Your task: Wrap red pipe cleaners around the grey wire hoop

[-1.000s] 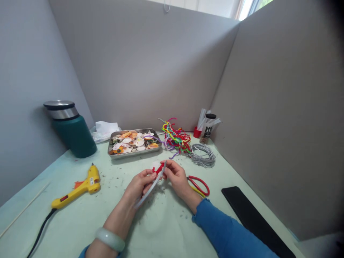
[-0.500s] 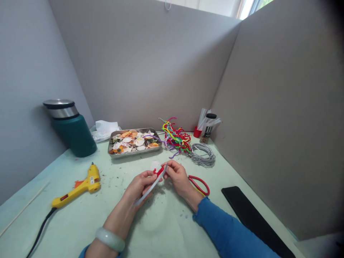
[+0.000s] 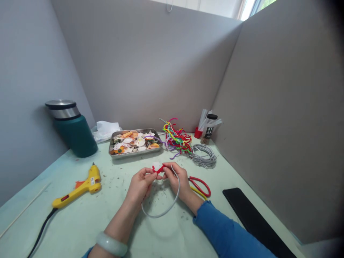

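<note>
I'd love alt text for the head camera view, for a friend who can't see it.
Someone's left hand and right hand pinch a red piece over a pale green table, a grey cord curving between them. Behind them sit a metal tray of shells and tangled coloured strands; a yellow glue gun lies to the left.

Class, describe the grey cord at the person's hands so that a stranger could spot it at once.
Over the green table, in front of the metal tray, the left hand and right hand meet at a red strip. The grey cord bows below them from one hand to the other: a single curve, unlike the many-looped grey coil farther back.
</note>
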The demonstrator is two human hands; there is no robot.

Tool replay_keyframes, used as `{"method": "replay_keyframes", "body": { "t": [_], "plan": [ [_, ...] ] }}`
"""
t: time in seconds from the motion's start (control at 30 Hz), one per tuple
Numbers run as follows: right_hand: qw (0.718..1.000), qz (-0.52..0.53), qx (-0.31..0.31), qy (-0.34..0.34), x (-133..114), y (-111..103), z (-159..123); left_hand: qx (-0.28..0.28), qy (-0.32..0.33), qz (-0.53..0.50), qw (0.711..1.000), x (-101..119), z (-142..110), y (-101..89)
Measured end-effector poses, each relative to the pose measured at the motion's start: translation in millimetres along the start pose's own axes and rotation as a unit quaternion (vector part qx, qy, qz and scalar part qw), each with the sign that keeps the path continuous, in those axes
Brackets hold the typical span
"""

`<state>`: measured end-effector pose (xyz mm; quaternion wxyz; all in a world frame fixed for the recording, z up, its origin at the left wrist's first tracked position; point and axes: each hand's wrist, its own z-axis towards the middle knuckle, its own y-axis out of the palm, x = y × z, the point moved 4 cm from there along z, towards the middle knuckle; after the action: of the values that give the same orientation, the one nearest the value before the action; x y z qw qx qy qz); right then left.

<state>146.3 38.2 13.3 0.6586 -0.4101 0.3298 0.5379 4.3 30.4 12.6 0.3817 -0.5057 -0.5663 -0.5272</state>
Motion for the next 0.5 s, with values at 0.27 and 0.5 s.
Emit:
{"method": "replay_keyframes", "body": {
  "t": [0.27,0.5],
  "plan": [
    [1.000,0.025,0.008,-0.008,-2.4,1.9,-0.3,0.003,0.001,-0.009,1.000,-0.8,0.1,1.5],
    [1.000,0.016,0.000,-0.008,0.8,-2.7,1.0,-0.034,-0.058,-0.094,0.993,-4.4,0.4,0.6]
  ]
}}
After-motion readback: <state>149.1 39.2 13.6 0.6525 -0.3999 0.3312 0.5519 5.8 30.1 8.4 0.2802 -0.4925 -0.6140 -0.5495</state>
